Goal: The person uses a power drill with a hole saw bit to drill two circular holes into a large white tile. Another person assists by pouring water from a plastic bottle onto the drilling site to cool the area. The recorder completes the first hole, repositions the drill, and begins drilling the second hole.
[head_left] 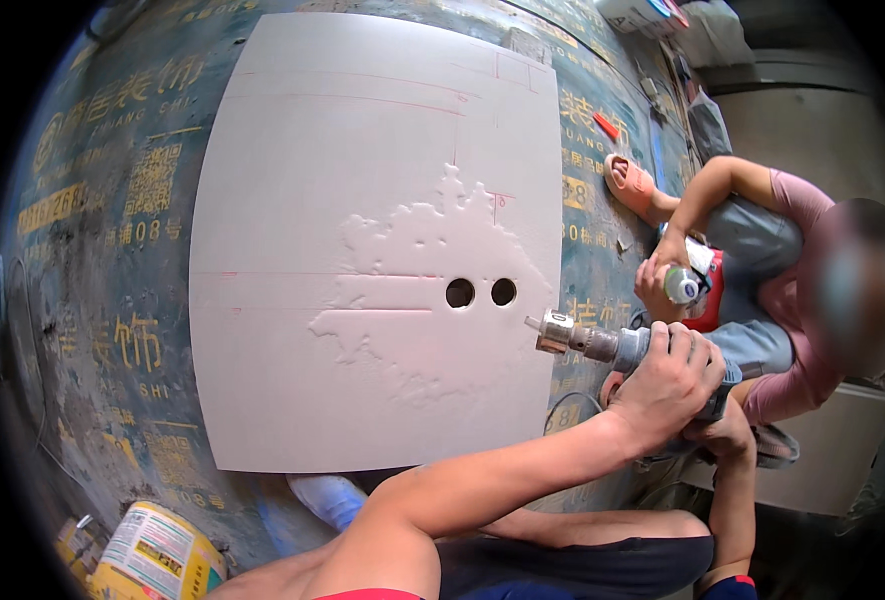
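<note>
My left hand (670,380) is wrapped over the body of a power drill (634,348). Lower down, my right hand (724,428) grips the drill's rear handle part, though its fingers are partly hidden. A metal hole saw (554,331) sits in the drill's chuck and points left, near the right edge of a large white panel (292,180). Two round holes (459,293) go through the panel side by side. A puddle of water (402,350) spreads around them, and red lines are drawn on the surface.
A co-worker (777,265) squats at the right, holding a bottle (681,284). Printed dark sheeting (112,290) covers the floor. A yellow bucket (157,555) stands at the lower left. A red-orange object (605,125) lies past the panel's right edge. A cable (567,398) curls below the drill.
</note>
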`<state>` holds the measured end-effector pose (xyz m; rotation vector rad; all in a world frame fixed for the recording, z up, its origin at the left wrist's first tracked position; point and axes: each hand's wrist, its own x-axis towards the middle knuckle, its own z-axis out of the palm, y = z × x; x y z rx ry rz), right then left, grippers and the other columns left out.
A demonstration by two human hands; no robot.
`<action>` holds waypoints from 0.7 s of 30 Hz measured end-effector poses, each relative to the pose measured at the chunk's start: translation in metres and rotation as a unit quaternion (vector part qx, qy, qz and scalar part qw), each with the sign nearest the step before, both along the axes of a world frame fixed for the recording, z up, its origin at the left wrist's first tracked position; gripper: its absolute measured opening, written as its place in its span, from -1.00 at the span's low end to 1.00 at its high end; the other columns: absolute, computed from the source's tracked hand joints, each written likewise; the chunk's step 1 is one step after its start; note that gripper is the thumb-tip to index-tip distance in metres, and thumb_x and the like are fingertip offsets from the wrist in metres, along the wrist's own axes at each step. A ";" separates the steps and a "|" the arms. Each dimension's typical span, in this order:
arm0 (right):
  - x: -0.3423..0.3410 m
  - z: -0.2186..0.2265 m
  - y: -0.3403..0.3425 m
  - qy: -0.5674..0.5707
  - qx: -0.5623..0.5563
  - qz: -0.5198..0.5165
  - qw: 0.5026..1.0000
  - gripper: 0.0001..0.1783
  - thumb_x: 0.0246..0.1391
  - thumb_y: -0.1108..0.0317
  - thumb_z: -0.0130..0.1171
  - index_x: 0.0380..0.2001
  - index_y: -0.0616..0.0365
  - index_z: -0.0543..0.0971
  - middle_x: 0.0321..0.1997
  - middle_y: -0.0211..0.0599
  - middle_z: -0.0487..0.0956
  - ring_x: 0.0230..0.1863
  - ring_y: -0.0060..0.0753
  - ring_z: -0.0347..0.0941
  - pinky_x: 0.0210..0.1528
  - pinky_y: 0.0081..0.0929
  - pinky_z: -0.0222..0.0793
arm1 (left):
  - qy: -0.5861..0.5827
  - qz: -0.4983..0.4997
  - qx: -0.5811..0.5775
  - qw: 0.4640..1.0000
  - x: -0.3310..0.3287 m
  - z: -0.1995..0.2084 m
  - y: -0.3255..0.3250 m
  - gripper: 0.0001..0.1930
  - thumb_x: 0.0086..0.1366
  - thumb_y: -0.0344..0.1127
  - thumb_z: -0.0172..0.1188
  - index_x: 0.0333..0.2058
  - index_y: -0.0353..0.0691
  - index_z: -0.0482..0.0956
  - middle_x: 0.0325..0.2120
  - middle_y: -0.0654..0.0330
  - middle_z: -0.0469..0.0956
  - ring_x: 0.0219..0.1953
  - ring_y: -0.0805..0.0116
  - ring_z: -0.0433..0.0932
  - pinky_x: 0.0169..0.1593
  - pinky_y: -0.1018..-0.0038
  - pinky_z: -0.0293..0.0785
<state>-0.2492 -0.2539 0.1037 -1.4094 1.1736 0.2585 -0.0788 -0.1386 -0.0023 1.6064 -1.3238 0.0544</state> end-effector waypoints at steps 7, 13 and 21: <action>0.035 0.010 0.032 -0.049 -0.133 0.041 0.989 -0.03 -0.33 0.44 0.46 0.32 0.21 0.45 0.22 -0.38 0.57 0.22 -0.40 0.50 0.27 -0.36 0.44 | 0.009 0.006 -0.039 0.999 0.023 0.012 0.014 -0.54 0.31 -0.22 0.15 0.12 -0.34 0.49 -0.08 -0.08 0.57 -0.01 -0.05 0.54 0.14 0.03 0.42; 0.051 0.049 0.040 0.065 -0.181 0.061 0.979 -0.48 -0.19 0.32 0.37 -0.07 0.28 0.67 -0.25 -0.44 0.67 -0.28 -0.59 0.55 -0.17 -0.52 0.48 | 0.099 -0.059 -0.062 0.991 0.029 -0.001 0.003 -0.52 0.30 -0.27 0.15 0.15 -0.36 0.46 -0.03 -0.10 0.51 0.05 -0.06 0.51 0.22 0.02 0.40; 0.038 0.078 0.052 0.162 -0.206 0.008 0.965 -0.57 -0.08 0.22 0.42 -0.18 0.32 0.70 -0.36 -0.45 0.67 -0.36 -0.66 0.51 -0.26 -0.61 0.39 | 0.272 -0.171 -0.124 0.939 -0.007 -0.022 0.010 -0.06 -0.02 -0.22 0.60 0.31 -0.41 0.35 0.17 -0.18 0.41 0.27 -0.25 0.39 0.41 -0.09 0.26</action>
